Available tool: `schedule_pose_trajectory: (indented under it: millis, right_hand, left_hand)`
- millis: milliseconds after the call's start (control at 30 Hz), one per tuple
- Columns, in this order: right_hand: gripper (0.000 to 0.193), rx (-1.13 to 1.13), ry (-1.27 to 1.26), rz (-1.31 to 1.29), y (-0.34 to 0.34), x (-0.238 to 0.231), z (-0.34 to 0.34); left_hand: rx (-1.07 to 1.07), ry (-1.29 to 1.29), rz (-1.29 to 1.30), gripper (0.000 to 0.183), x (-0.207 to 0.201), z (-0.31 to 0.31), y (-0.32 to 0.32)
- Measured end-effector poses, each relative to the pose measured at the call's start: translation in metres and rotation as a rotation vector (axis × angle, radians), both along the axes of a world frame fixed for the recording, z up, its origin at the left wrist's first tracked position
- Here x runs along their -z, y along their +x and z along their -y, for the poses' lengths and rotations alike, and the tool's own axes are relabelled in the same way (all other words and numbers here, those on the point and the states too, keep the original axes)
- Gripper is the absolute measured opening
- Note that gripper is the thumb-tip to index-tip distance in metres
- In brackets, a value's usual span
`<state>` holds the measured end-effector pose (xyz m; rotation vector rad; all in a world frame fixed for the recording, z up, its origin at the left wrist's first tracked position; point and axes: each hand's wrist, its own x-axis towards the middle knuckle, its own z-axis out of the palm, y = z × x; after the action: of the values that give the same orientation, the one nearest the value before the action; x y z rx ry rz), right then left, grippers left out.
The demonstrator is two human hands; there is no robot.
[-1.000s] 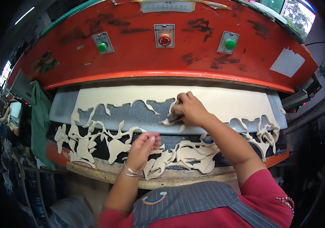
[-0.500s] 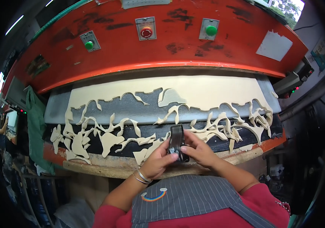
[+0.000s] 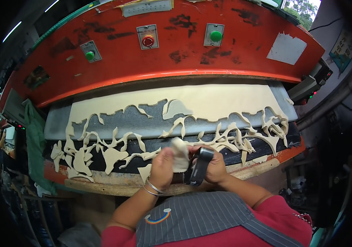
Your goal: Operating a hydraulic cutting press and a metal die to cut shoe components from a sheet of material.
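Note:
My left hand [image 3: 162,166] is closed on a cream cut-out piece of foam-like sheet [image 3: 180,155], blurred by motion and held upright. Beside it, my right hand [image 3: 216,168] grips a dark metal cutting die [image 3: 200,166], a deep band bent into a closed shape. Both hands are in front of my apron, over the near edge of the press bed. Beyond them lies a large cream sheet [image 3: 233,96] with a scalloped near edge. A paler rounded piece [image 3: 178,108] rests at that edge.
Thin, twisted cream offcuts [image 3: 114,158] are strewn along the bed's dark near strip. A worn wooden rail [image 3: 106,184] borders it. The red press beam [image 3: 114,70] spans above, bearing green buttons and a red one [image 3: 148,40]. Green cloth [image 3: 36,144] hangs at left; another person stands far left.
The cream piece now shows in my left hand, away from the die. Both hands held the die before; now my right hand has it, tilted. The view has shifted slightly.

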<state>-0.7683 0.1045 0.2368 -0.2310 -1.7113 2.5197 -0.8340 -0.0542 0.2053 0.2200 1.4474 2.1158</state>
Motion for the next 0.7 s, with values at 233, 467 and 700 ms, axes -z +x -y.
schedule_pose_trajectory:
  millis: [233, 467, 700]
  right_hand:
    - [0.023, -0.060, 0.331, -0.061, -0.093, -0.040, -0.047]
    - [0.022, -0.150, 1.672, 0.277, -0.156, -0.068, -0.110]
    - [0.045, 0.108, 1.544, -0.036, -0.171, 0.029, -0.127]
  left_hand:
    - [-0.155, 0.185, 0.057, 0.043, 0.000, -0.043, -0.098]
    - [-0.003, -0.339, -0.065, 0.043, 0.025, -0.052, -0.178]
    - [0.389, -1.173, -0.891, 0.055, 0.041, -0.100, -0.182]
